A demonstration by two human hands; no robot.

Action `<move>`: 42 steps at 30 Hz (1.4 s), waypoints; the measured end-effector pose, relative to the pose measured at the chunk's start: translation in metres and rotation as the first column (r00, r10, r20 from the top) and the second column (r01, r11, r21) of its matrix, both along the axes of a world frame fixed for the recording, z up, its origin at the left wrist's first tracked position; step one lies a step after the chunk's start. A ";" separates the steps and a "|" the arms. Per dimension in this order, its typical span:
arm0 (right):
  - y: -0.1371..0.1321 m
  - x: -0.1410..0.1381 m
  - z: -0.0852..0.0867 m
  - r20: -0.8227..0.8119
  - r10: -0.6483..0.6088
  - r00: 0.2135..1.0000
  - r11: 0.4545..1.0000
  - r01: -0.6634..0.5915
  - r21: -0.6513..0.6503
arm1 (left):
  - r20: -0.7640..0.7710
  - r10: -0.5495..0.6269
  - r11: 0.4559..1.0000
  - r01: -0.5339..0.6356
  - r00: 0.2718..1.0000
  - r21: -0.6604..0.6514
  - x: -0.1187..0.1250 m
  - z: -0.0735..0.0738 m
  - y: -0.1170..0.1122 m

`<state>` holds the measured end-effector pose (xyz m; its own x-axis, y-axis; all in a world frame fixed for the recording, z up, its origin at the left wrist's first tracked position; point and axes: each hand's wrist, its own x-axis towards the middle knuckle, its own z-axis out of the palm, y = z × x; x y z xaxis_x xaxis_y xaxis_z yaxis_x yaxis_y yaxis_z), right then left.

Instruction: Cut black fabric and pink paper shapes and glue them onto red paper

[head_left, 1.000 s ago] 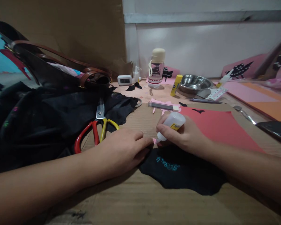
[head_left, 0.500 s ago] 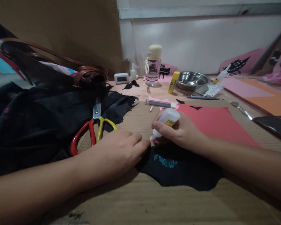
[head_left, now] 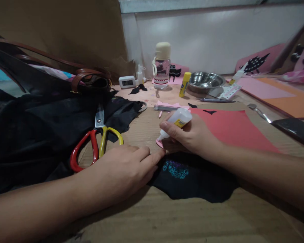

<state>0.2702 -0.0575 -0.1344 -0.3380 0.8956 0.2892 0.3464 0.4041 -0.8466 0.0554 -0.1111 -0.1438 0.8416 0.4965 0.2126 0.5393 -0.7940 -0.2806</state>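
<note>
My right hand [head_left: 190,130] is closed round a white squeeze glue bottle [head_left: 179,118] with a yellow label, tilted nozzle-down. The nozzle tip touches a small pink paper piece [head_left: 159,143] with a dark edge. My left hand [head_left: 136,162] rests palm down, its index finger stretched toward that piece's near side; the undersides of its fingers are hidden. Beneath both hands lies a piece of black fabric [head_left: 197,185] with a teal glitter pattern. Left of my left hand are scissors [head_left: 100,135] with one red and one yellow handle.
Red paper [head_left: 228,131] lies on the cardboard [head_left: 131,216] behind my right arm. Black cloth [head_left: 35,135] and a strapped bag [head_left: 91,79] fill the left. Further back stand a water bottle [head_left: 162,67], glue stick [head_left: 184,85] and metal bowl [head_left: 205,82].
The view has shifted slightly, so most things sit a little left and higher. My left index fingertip has moved slightly right, and more of the pink piece shows under the nozzle.
</note>
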 end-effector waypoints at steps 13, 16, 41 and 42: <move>0.000 -0.001 -0.001 0.068 -0.036 0.997 0.998 0.033 0.053 | -0.069 0.139 0.986 -0.145 0.988 -0.082 0.004 0.002 0.001; 0.002 0.000 -0.002 0.045 -0.077 0.996 0.993 0.073 0.090 | -0.044 0.136 0.987 -0.139 0.990 -0.085 0.004 0.001 0.001; -0.001 -0.006 0.001 0.066 0.073 0.995 0.997 -0.075 0.036 | -0.115 0.111 0.990 -0.120 0.987 -0.075 0.006 0.003 -0.001; -0.002 -0.006 0.001 0.063 0.070 0.996 0.997 -0.073 0.035 | -0.117 0.117 0.989 -0.126 0.986 -0.080 0.006 0.003 -0.001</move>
<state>0.2646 -0.0591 -0.1335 -0.4189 0.8576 0.2985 0.3667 0.4605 -0.8084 0.0613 -0.1118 -0.1412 0.7899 0.6089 0.0724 0.6025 -0.7486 -0.2769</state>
